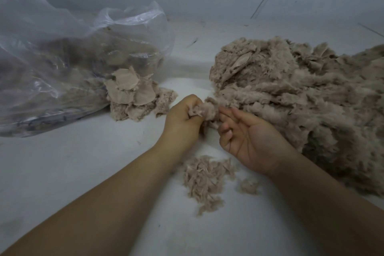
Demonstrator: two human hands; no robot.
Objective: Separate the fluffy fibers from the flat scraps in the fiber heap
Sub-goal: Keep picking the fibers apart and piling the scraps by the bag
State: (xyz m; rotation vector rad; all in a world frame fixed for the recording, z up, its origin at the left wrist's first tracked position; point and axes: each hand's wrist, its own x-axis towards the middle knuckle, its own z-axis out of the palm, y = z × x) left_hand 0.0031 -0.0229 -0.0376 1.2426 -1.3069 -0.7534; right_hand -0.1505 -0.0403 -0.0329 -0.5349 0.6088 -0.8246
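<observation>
A big beige fiber heap (291, 97) covers the right side of the white surface. At its near left edge my left hand (182, 118) grips a small fluffy clump (204, 109) in curled fingers. My right hand (247, 141) lies palm up beside it, and its fingertips pinch the same clump from the right. A small pile of flat scraps (133, 93) lies to the left, with rounded flat pieces on top. A loose pile of fluffy fibers (204, 178) lies on the surface between my forearms.
A large clear plastic bag (62, 64) holding more beige material lies at the left, its mouth by the flat scraps. A grey wall rises behind. A small tuft (248, 186) sits right of the loose pile.
</observation>
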